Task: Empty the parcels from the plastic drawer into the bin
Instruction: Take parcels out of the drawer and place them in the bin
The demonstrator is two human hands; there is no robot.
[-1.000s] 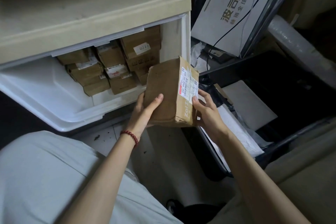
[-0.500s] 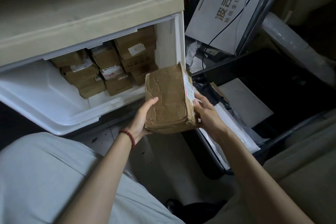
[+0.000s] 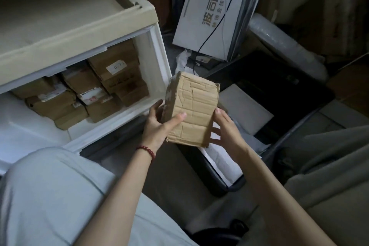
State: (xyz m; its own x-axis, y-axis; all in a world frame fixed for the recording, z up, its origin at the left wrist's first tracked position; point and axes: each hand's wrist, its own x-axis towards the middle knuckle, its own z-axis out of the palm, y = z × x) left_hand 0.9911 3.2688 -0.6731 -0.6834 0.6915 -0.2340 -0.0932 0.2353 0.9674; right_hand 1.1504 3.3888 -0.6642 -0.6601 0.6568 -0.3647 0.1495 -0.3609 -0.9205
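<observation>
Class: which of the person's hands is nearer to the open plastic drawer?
Left. The left hand grips the parcel on the edge beside the drawer, by its front corner; the right hand holds the parcel's far side.

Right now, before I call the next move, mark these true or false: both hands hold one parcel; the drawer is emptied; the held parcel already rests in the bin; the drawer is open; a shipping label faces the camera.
1. Both hands hold one parcel. True: the left hand and the right hand grip the held parcel from either side.
2. The drawer is emptied. False: several brown parcels lie in the drawer.
3. The held parcel already rests in the bin. False: it is held up in the air, near the edge of the bin.
4. The drawer is open. True.
5. A shipping label faces the camera. False: only plain taped cardboard shows.
</observation>
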